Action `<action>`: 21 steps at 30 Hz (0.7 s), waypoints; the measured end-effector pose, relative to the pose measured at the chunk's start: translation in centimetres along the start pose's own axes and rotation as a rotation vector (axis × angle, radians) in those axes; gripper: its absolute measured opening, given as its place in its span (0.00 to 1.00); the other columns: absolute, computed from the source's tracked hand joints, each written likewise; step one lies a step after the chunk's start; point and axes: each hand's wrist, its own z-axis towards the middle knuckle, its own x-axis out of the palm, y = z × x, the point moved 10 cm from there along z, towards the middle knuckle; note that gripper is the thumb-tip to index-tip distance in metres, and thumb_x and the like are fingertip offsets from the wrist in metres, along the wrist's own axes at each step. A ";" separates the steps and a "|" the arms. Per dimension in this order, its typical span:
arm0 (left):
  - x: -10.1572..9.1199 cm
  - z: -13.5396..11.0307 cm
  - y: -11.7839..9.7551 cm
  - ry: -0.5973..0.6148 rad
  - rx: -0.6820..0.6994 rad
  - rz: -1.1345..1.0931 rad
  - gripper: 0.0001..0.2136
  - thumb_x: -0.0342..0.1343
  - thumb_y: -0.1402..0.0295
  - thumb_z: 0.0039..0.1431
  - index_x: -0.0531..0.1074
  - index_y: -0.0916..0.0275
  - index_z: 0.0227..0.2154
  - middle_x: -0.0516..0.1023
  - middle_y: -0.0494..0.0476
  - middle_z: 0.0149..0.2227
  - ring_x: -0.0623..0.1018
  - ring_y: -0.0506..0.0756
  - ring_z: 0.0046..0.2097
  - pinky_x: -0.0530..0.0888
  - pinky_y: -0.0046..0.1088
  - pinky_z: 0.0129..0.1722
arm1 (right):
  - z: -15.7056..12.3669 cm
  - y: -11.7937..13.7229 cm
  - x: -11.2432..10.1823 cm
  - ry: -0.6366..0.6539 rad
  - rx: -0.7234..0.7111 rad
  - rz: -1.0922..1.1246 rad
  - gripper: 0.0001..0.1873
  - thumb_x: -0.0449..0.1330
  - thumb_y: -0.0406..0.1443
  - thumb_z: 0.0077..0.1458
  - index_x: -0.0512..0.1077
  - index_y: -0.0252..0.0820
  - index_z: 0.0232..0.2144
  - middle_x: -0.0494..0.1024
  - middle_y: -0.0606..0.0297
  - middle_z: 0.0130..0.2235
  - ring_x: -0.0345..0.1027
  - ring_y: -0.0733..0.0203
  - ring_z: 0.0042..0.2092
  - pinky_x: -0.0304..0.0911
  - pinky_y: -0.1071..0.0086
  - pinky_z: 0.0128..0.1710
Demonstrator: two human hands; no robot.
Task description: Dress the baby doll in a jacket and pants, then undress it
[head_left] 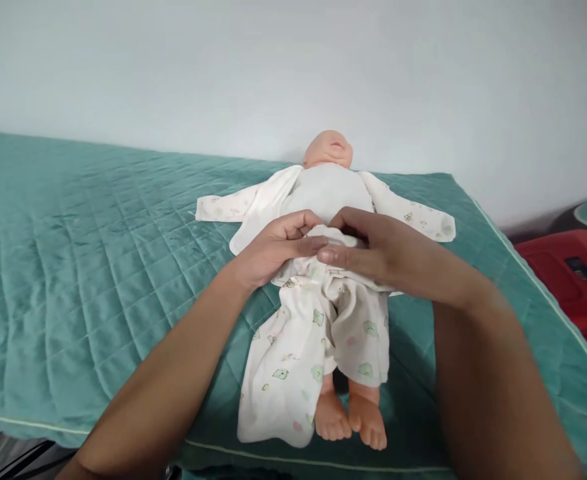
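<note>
A soft-bodied baby doll [329,190] lies on its back on a bed [73,267] covered by a teal quilted spread stitched in diamond lines. Its smooth plastic head points toward the pale wall [173,60], and its bare feet point toward the camera. A thin white cotton top [253,210] with small printed shapes lies open beneath it, sleeves spread flat to both sides. Loose matching trousers [318,333] cover the legs, one leg rumpled and reaching past the ankle. The left hand [273,252] and right hand [373,250] meet at the doll's waist, fingers curled and pinched on the bunched waistband of the trousers. A red moulded box [568,280] sits beside the bed on the right.
</note>
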 end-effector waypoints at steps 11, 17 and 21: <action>1.2 0.0 -0.3 0.120 -0.113 0.193 0.17 0.65 0.54 0.57 0.74 0.62 0.40 0.75 0.52 0.36 0.74 0.51 0.35 0.69 0.25 0.34 | 0.6 -5.5 1.0 -0.218 0.082 0.690 0.13 0.72 0.43 0.49 0.75 0.43 0.31 0.76 0.69 0.28 0.67 0.64 0.27 0.63 0.70 0.27; 2.5 -0.6 0.3 0.239 -0.169 0.234 0.15 0.68 0.63 0.54 0.75 0.61 0.42 0.77 0.55 0.42 0.77 0.58 0.45 0.73 0.32 0.43 | 1.0 -5.5 0.4 -0.201 0.037 0.886 0.21 0.70 0.48 0.51 0.65 0.45 0.20 0.64 0.72 0.20 0.53 0.68 0.19 0.54 0.72 0.18; 0.9 -0.1 0.3 0.027 -0.041 0.074 0.13 0.68 0.67 0.52 0.74 0.61 0.40 0.76 0.53 0.39 0.76 0.55 0.43 0.72 0.31 0.43 | 1.0 -5.2 1.1 -0.090 0.014 0.894 0.18 0.73 0.48 0.46 0.71 0.44 0.26 0.68 0.72 0.23 0.58 0.68 0.22 0.55 0.73 0.20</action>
